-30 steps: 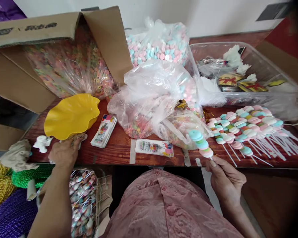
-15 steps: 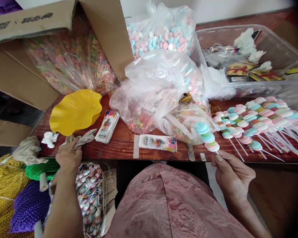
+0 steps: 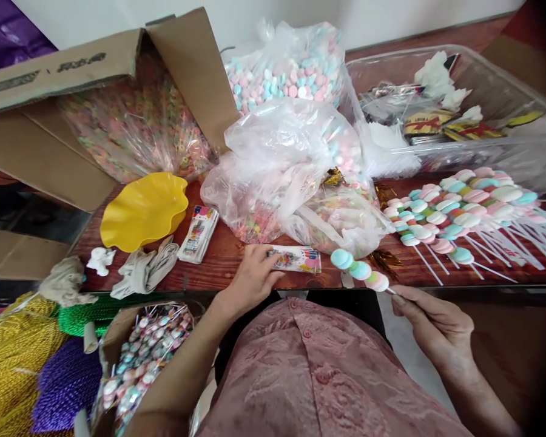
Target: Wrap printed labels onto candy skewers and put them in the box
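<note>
My right hand pinches the white stick of a marshmallow skewer, held tilted over the table's front edge. Pale blue, green, pink and cream pieces sit along that stick. My left hand rests at the left end of a flat stack of printed plastic sleeves; its fingers are stretched out, thumb apart, touching the sleeves. Another pile of printed sleeves lies farther left. On the table's right side, many finished marshmallow skewers are heaped with their sticks toward me.
Bags of candy fill the middle back, beside a cardboard box and a clear plastic bin. A yellow wavy bowl, a white figurine and beige gloves lie left. Below stands a box of wrapped candies.
My left hand has let go of the beige gloves and moved right to the sleeve stack. The skewer in my right hand has tipped further to the left.
</note>
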`<state>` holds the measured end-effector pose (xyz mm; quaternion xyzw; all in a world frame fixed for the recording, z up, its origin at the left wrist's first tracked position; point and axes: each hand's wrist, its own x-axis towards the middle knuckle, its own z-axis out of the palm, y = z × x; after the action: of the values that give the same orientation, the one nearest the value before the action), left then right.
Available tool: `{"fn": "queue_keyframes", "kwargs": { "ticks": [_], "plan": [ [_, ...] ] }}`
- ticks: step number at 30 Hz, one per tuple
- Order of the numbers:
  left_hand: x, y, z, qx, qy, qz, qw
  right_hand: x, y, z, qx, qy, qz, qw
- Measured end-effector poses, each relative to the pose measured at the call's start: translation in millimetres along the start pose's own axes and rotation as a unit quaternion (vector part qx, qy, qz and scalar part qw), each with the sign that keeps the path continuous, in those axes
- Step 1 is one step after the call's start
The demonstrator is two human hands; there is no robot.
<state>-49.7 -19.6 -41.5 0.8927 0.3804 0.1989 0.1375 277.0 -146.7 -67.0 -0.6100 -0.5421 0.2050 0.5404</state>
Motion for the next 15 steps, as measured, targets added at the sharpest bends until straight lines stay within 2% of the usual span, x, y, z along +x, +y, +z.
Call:
{"fn": "queue_keyframes", "kwargs": {
  "ticks": [2,5,10,15],
  "plan": [
    [20.0,3.5,18.2,-0.008,-0.026,0.026,0.999,-0.5,-3.3,-3.5,-0.019,-0.037,-0.033,0.999],
    [32.2,2.5,31.6,-0.003,-0.030,0.032,0.999,-5.3,-6.7,-8.9,-0.041,-0.062,-0.043,0.996],
    [30.7,-0.7,39.4,-0.058,0.032,0.013,0.998,-10.9,-1.5,-6.7,-0.054,-0.070,-0.031,0.996],
    [30.3,-1.7,45.0,-0.105,0.092,-0.030,0.990,-3.5,3.9,0.5,-0.066,-0.080,-0.030,0.994]
  ]
}}
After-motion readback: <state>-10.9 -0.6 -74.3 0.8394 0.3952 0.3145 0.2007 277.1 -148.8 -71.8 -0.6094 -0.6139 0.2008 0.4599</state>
